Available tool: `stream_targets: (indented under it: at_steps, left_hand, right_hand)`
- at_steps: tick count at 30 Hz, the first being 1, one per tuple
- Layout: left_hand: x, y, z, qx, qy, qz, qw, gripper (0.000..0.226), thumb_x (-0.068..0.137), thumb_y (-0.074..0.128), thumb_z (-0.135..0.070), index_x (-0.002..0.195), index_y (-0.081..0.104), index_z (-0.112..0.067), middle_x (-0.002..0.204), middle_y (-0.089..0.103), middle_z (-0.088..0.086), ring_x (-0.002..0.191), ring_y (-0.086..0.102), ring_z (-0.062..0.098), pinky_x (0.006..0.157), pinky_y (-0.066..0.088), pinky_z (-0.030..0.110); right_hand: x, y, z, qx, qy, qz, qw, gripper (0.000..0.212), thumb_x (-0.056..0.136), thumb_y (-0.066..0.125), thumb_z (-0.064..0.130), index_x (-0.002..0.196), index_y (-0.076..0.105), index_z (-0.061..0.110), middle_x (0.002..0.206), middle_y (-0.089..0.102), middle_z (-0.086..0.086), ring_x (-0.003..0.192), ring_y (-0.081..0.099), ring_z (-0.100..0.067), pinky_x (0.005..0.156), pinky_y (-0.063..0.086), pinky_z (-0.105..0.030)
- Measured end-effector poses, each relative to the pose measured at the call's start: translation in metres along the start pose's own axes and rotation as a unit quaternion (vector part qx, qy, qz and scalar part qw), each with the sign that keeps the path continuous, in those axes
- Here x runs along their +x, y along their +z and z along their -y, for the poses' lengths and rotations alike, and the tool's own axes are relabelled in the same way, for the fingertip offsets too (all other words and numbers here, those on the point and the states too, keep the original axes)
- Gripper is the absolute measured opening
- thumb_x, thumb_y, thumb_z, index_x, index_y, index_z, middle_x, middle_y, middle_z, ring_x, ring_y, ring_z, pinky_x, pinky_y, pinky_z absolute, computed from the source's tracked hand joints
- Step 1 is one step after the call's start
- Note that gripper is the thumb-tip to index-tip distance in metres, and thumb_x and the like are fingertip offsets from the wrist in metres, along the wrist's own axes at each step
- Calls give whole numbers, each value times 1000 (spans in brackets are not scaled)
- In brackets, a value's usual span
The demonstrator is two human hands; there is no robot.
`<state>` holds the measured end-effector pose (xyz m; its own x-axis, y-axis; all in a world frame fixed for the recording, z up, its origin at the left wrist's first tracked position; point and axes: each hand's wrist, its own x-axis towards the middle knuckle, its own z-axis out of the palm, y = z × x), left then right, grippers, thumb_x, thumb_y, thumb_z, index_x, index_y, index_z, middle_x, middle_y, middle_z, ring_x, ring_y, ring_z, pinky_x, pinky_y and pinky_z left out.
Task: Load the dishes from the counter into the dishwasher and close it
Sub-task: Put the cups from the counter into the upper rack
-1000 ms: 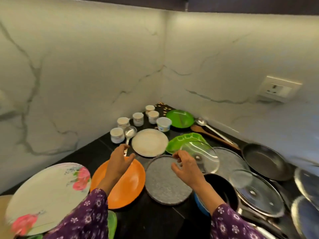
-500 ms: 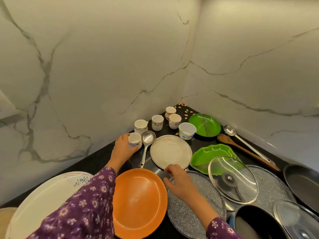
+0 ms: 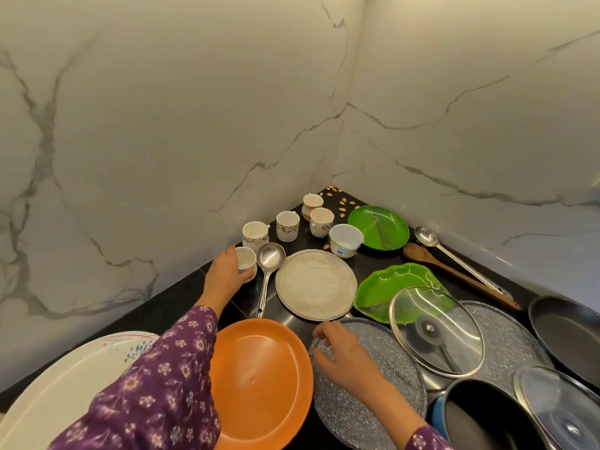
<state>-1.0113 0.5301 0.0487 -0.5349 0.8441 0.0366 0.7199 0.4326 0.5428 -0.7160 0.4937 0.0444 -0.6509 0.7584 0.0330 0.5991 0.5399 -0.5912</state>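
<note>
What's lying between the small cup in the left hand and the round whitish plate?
A steel ladle, bowl beside the cup, handle toward the orange plate; head view.

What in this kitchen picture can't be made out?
Head view only:
Dishwasher: outside the frame.
Small cup: partly covered by the left hand gripping it.
White plate: cut by the lower left edge, covered by the sleeve.
Right hand: grip or touch on the speckled plate's rim unclear.

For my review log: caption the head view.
Left hand grips a small white cup; right hand pinches the speckled grey plate beside the orange plate.
</note>
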Motion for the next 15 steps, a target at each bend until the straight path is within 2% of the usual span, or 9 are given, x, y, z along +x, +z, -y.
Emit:
stream_targets:
  at_steps: [4, 7, 12, 14, 15]
  left_hand:
    - [-19, -17, -16, -94, 39, -76, 992, 59, 76, 76, -36, 123, 51, -9, 117, 60, 11, 106, 58, 25, 84, 50, 35]
    - [-34, -36, -49, -152, 91, -95, 980, 60, 75, 77, -38, 123, 52, -12, 117, 61, 8, 104, 58, 21, 82, 49, 32]
    - [-68, -54, -131, -194, 206, -66, 957, 65, 71, 76, -48, 123, 54, -17, 114, 63, 0, 98, 58, 12, 85, 51, 33]
    - [-88, -52, -167, -206, 244, -52, 946, 67, 70, 78, -47, 123, 55, -15, 111, 64, -2, 97, 59, 11, 84, 50, 30]
    - [-101, -49, -185, -212, 263, -42, 940, 68, 69, 79, -46, 123, 56, -13, 110, 64, -3, 97, 59, 10, 84, 50, 28]
  right_hand:
    - [-10, -14, 5, 29, 32, -8, 999, 39, 88, 54, 30, 124, 38, 28, 104, 43, 16, 91, 42, 1, 80, 40, -21]
    - [-21, -26, 7, 59, 45, -32, 997, 47, 89, 54, 31, 129, 31, 32, 103, 44, 18, 92, 44, 5, 79, 42, -21]
    - [-42, -56, 5, 161, 96, -136, 973, 33, 93, 52, 21, 125, 44, 24, 97, 56, 6, 82, 57, -7, 71, 49, -20]
    - [-56, -73, 2, 238, 144, -168, 946, 22, 95, 51, 20, 117, 48, 23, 95, 59, -3, 78, 61, -13, 72, 54, -27]
    - [-64, -82, 0, 307, 174, -178, 918, 18, 96, 49, 20, 114, 49, 21, 95, 60, -7, 75, 62, -15, 69, 56, -29]
